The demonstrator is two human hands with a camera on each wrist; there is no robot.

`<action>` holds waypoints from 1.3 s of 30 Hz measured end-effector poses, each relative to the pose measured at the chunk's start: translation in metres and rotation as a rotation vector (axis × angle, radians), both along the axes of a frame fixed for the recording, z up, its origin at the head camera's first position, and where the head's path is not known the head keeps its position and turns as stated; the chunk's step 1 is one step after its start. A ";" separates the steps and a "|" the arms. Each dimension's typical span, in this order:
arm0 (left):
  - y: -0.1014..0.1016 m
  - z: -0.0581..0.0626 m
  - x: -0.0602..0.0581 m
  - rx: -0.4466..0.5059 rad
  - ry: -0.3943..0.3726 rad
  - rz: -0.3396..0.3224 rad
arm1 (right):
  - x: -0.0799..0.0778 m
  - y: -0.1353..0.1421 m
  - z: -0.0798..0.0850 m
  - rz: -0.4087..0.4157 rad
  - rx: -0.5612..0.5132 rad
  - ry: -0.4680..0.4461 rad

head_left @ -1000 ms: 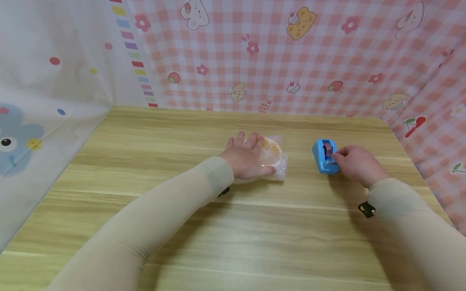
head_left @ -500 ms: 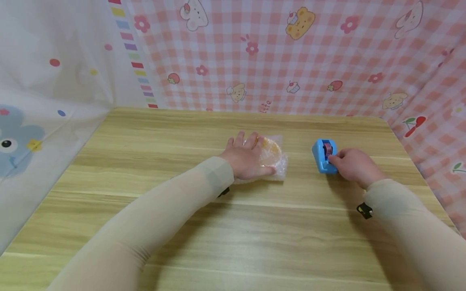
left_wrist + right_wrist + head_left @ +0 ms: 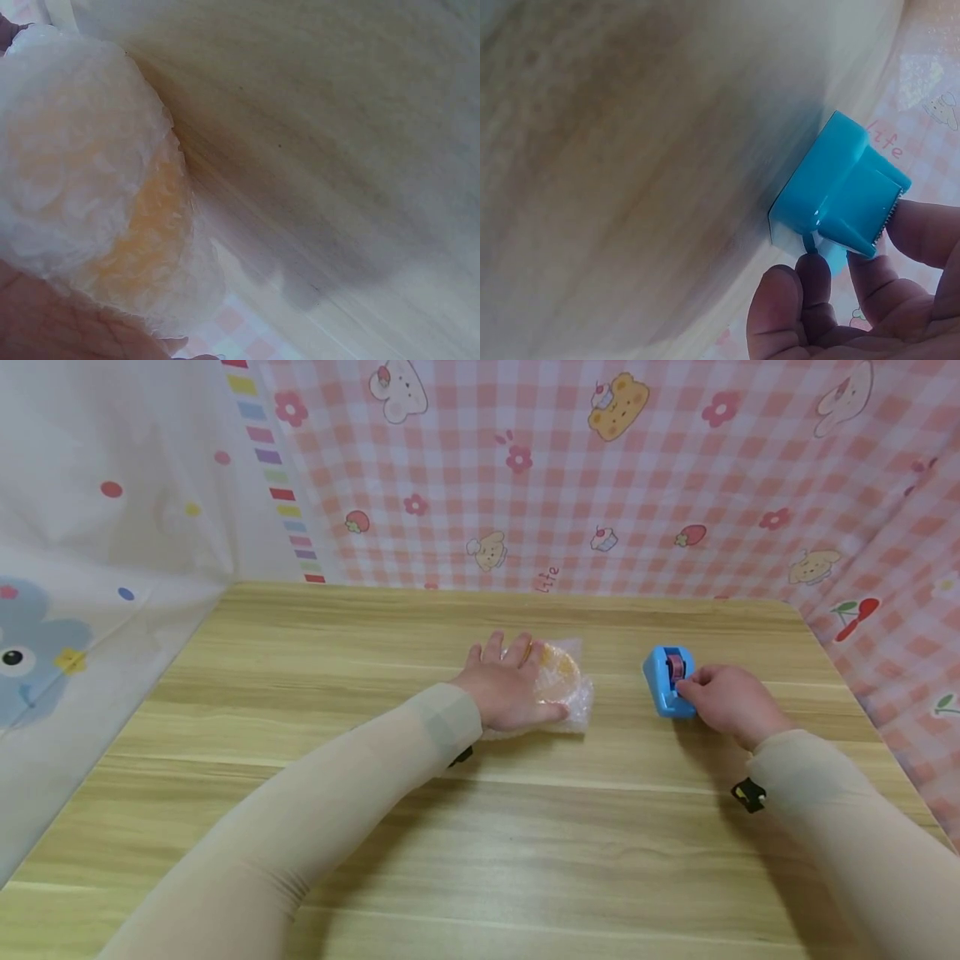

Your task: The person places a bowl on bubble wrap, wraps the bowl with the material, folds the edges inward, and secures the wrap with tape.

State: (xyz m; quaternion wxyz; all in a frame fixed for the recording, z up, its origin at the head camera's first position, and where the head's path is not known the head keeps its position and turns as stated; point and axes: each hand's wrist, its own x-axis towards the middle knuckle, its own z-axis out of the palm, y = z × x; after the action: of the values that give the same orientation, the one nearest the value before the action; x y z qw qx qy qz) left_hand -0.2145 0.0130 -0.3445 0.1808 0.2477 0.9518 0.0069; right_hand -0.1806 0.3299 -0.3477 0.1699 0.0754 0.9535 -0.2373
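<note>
My left hand point(image 3: 501, 692) rests with spread fingers on a bubble-wrapped package point(image 3: 564, 683), which has something orange-yellow inside. In the left wrist view the crinkled clear wrap point(image 3: 75, 150) lies against the palm point(image 3: 60, 322). To the right, a blue tape dispenser point(image 3: 662, 689) with a pinkish tape roll point(image 3: 676, 669) stands on the table. My right hand point(image 3: 731, 702) grips its right front side. Up close, the right thumb point(image 3: 926, 231) sits at the dispenser's toothed cutter, while curled fingers point(image 3: 816, 289) lie along the side. Whether tape is between them cannot be seen.
The wood-grain table point(image 3: 510, 860) runs back to a pink checked cloth point(image 3: 465, 468) with cartoon prints. A white cloth point(image 3: 150, 427) hangs at the left. Black wrist-camera parts point(image 3: 748, 795) show below the right sleeve.
My right thumb has moved left from the dispenser's right edge onto its front top near the cutter. The left hand and the package stay in place.
</note>
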 end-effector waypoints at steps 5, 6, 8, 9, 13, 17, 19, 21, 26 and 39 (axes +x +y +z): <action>0.000 0.000 0.000 0.001 -0.003 0.004 | 0.000 -0.001 0.000 -0.020 -0.022 -0.003; 0.000 0.000 0.000 0.001 -0.003 0.004 | 0.000 -0.001 0.000 -0.025 -0.028 -0.006; 0.000 0.000 0.000 -0.002 -0.002 0.005 | -0.001 -0.001 -0.001 -0.031 -0.034 -0.009; 0.000 0.000 0.000 -0.004 -0.001 0.004 | -0.001 -0.002 0.000 -0.034 -0.038 -0.009; 0.000 -0.001 -0.001 -0.015 0.002 0.005 | -0.001 -0.001 0.000 -0.040 -0.039 -0.008; 0.000 0.000 0.000 -0.007 0.000 0.005 | 0.000 -0.002 0.000 -0.047 -0.043 -0.006; 0.000 0.000 0.000 -0.002 -0.003 0.003 | 0.000 -0.002 0.000 -0.053 -0.049 -0.008; 0.000 0.000 0.000 -0.004 -0.003 0.001 | 0.001 -0.003 0.000 -0.055 -0.052 -0.009; 0.001 0.000 0.000 -0.013 -0.002 0.000 | 0.002 -0.003 0.001 -0.057 -0.056 -0.016; 0.001 -0.001 0.000 -0.016 0.001 0.007 | 0.004 -0.004 0.000 -0.095 -0.115 -0.012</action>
State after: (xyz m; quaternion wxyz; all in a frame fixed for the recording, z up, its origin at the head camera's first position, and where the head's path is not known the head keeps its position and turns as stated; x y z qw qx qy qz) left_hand -0.2146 0.0140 -0.3458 0.1823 0.2431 0.9527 -0.0001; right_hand -0.1771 0.3254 -0.3481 0.1682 0.1120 0.9326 -0.2990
